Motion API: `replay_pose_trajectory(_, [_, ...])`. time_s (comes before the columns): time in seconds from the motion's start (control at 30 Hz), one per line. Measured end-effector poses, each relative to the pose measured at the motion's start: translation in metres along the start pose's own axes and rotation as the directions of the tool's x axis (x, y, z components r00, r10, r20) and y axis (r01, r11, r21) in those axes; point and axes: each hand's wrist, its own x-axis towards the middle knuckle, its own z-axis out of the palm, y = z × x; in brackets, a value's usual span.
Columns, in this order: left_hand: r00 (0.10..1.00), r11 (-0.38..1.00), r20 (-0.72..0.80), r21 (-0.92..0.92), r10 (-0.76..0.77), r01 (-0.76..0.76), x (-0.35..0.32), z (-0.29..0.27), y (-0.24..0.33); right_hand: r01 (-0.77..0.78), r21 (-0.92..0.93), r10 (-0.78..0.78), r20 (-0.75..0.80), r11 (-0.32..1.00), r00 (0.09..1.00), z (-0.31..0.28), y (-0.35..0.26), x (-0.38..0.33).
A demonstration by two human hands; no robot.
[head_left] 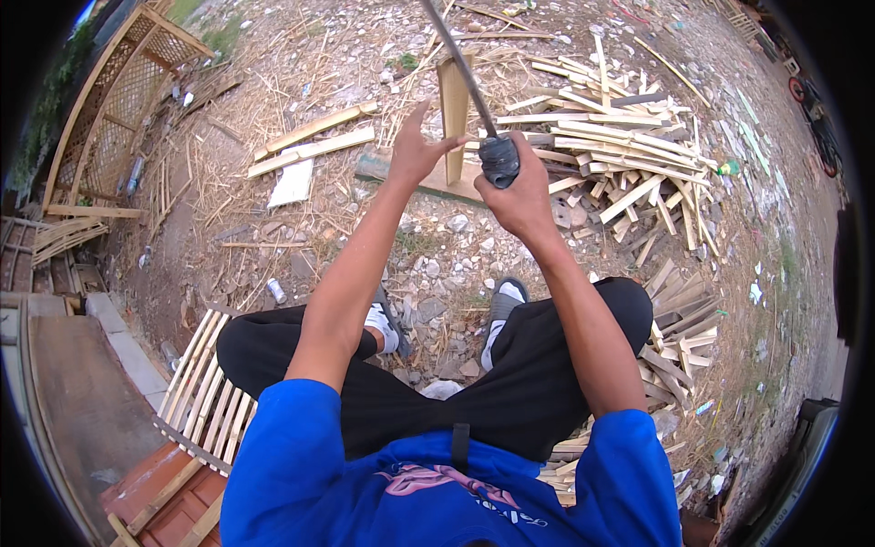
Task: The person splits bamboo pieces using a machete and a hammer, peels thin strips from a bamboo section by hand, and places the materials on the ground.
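My right hand (527,191) is closed round the black, wrapped handle (499,160) of a machete-like tool, whose long, thin dark metal part (460,66) points up and away. Its exact shape cannot be made out from this angle. A pale wooden slat (453,109) stands on end on a flat wooden board (387,170) lying on the ground. Beside the slat's left edge is my left hand (421,150), open with fingers apart; one fingertip reaches across the slat, and whether it touches is unclear.
A big heap of split wood strips (629,137) lies at the right, with another pile (679,328) nearer. Two loose slats (314,150) and a white sheet (292,184) are at the left. A slatted wooden frame (208,387) and a lattice structure (114,114) stand farther left. Rubble covers the ground.
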Motion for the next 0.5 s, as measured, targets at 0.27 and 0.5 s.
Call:
replay_pose_trajectory(0.27, [0.948, 0.901, 0.231, -0.326, -0.217, 0.285, 0.008, 0.002, 0.019, -0.009, -0.003, 0.010, 0.030, 1.000, 0.999, -0.006, 0.003, -0.010])
replay_pose_trajectory(0.5, [0.974, 0.938, 0.147, -0.277, -0.174, 0.210, 0.024, 0.005, 0.028, 0.000, 0.002, 0.000, 0.005, 1.000, 1.000, -0.004, -0.002, -0.005])
